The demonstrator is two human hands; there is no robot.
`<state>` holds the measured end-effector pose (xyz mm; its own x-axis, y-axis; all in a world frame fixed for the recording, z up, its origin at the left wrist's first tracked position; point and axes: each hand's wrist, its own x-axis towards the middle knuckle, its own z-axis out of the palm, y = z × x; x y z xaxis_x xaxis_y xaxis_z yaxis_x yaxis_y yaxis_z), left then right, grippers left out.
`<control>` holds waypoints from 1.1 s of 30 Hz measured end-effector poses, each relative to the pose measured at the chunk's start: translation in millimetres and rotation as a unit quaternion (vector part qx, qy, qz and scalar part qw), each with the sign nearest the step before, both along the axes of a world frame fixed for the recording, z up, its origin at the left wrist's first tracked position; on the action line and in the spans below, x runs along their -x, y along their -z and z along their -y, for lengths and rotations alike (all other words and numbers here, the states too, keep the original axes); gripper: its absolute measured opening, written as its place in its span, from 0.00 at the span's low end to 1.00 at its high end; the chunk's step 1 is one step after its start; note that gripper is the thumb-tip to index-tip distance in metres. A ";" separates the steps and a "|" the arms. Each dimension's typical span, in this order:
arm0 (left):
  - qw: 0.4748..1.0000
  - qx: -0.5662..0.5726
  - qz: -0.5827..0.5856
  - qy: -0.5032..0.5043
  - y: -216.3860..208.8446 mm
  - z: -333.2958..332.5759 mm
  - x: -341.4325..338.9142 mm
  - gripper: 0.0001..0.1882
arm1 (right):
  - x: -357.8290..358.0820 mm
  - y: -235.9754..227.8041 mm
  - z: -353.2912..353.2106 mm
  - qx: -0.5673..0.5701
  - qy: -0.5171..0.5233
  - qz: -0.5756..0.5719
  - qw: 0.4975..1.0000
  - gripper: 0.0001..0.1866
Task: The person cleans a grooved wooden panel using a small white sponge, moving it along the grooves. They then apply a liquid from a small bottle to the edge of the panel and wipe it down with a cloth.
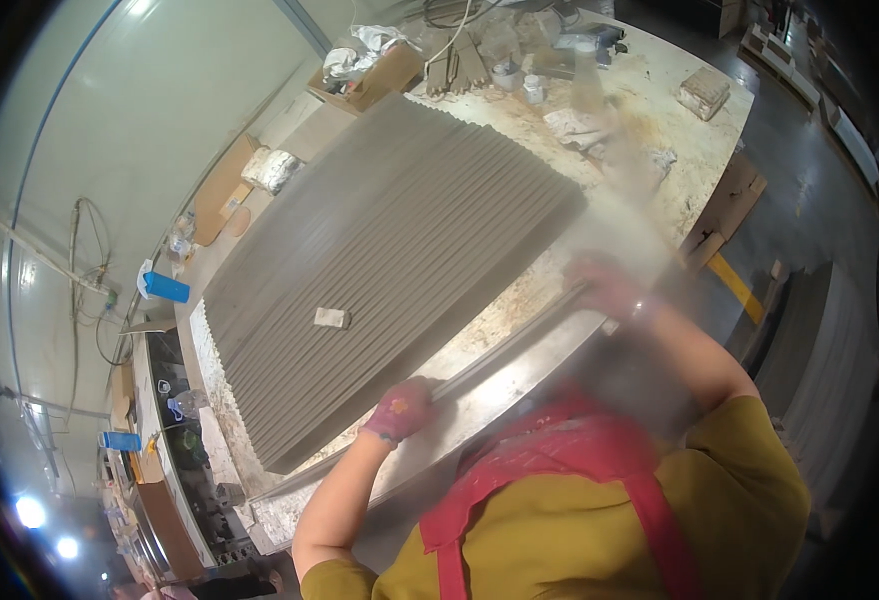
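A long, narrow grey-brown strip (510, 345) lies slantwise along the near side of the table, close to my body. My left hand (403, 408), in a pinkish-red glove, is closed around its left part. At the strip's right end is my right hand (610, 288), also gloved; motion blurs its fingers, and whether it holds anything cannot be made out. Just beyond the strip, a wide stack of similar grey-brown strips (400, 250) lies side by side with ridged edges. A small pale block (333, 318) rests on top of them.
The worktable (715, 60) is dusty and stained. At its back stand an open cardboard box (385, 78), small bottles (533, 90) and crumpled wrapping. A wrapped block (703, 94) sits at the far right corner. Shelving (185, 440) is left; long boards (810, 340) lie right.
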<state>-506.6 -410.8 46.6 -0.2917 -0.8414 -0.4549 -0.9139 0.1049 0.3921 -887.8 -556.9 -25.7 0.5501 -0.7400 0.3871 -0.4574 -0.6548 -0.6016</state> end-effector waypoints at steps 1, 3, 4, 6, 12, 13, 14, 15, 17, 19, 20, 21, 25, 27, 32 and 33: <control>0.995 0.094 0.008 0.014 17.7 -4.8 -5.9 0.17 | -0.5 6.2 9.2 0.030 -0.011 -0.003 0.999 0.18; 0.991 0.112 0.068 -0.014 15.2 -1.9 9.9 0.15 | 1.6 20.8 16.7 -0.053 0.009 -0.031 0.998 0.20; 0.981 0.136 0.131 -0.040 11.4 -2.0 17.5 0.14 | 3.7 34.4 20.5 -0.051 0.033 -0.037 0.997 0.19; 0.975 0.169 0.141 -0.026 7.6 1.0 22.4 0.10 | 6.9 51.3 27.2 -0.026 0.050 -0.062 0.997 0.20; 0.982 0.175 0.060 -0.046 31.2 -1.2 7.3 0.19 | 13.7 46.1 20.5 -0.019 0.039 -0.047 0.998 0.22; 0.977 0.201 0.063 -0.015 32.3 -4.9 7.5 0.22 | 15.7 47.7 19.0 -0.002 0.037 -0.033 0.999 0.22; 0.980 0.194 0.041 -0.023 26.6 -2.7 10.8 0.23 | 15.1 45.9 17.8 0.038 0.045 -0.029 0.998 0.23; 0.982 0.184 0.015 -0.029 20.6 0.1 16.6 0.23 | 19.2 42.4 18.6 0.000 0.030 -0.038 0.999 0.24; 0.980 0.194 0.007 -0.033 10.9 2.4 21.9 0.25 | 14.0 31.7 15.0 -0.003 0.050 -0.067 0.996 0.26; 0.976 0.209 -0.045 -0.045 -1.9 6.0 25.8 0.26 | 10.0 14.9 6.6 -0.016 0.083 -0.090 0.992 0.28; 0.974 0.212 -0.072 -0.035 -4.4 7.1 23.5 0.27 | 9.4 5.1 3.8 -0.032 0.088 -0.082 0.992 0.27; 0.971 0.219 -0.094 -0.029 -6.8 8.5 20.5 0.27 | 6.6 -0.4 5.6 -0.061 0.101 -0.052 0.992 0.25; 0.933 0.320 -0.160 -0.025 -28.6 9.7 16.0 0.21 | 17.3 -27.6 7.7 0.001 0.181 -0.025 0.983 0.22; 0.935 0.309 -0.156 -0.082 -26.2 11.1 -3.8 0.17 | 10.9 -49.5 21.9 0.016 0.194 0.007 0.981 0.18; 0.901 0.365 -0.140 -0.186 -29.7 61.3 -28.0 0.12 | -7.5 -94.5 91.4 -0.048 0.116 0.021 0.992 0.10; 0.897 0.374 -0.137 -0.194 -27.0 72.3 -26.4 0.12 | -11.7 -97.2 108.8 -0.056 0.086 0.035 0.994 0.10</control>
<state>-480.3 -483.1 73.6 0.0742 -0.9435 0.3228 -0.8183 0.1275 0.5605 -876.1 -665.7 71.5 0.3862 -0.8614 0.3300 -0.5111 -0.4976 -0.7008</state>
